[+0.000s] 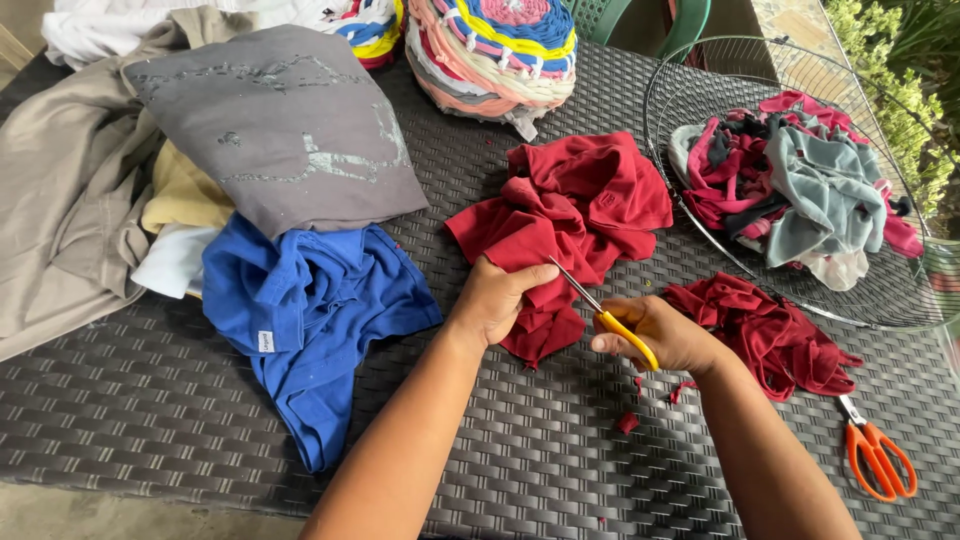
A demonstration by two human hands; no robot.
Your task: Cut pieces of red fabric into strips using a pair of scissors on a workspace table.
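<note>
- The dark woven table [540, 470] carries everything here; each place below is given from the red shirt that lies at its middle.
- A heap of beige and grey garments [200, 140] lies well to the left of the red shirt, up at the table's far left corner.
- A wire basket [700, 80] sits just right of the red shirt, filled with pink, grey and white fabric strips [800, 185].
- A blue shirt [310, 310] lies crumpled left of the red shirt, near the left forearm.
- The red shirt [575, 215] is bunched up at the table's centre, its lower edge hanging into the hands.
- A round braided mat [495, 45] of many colours rests beyond the red shirt, at the far edge.
- A pile of cut red strips [775, 335] lies just to the lower right of the red shirt.
- The left hand [495, 300] pinches the red shirt's lower fold, thumb on top and fingers curled beneath.
- The right hand [660, 335] is clenched round the handle of yellow scissors [605, 315], whose blades reach up into the red shirt's cloth.
- Orange scissors [878, 455] lie well to the lower right of the red shirt, untouched.
- Small red scraps [628, 422] lie scattered just below the red shirt.
</note>
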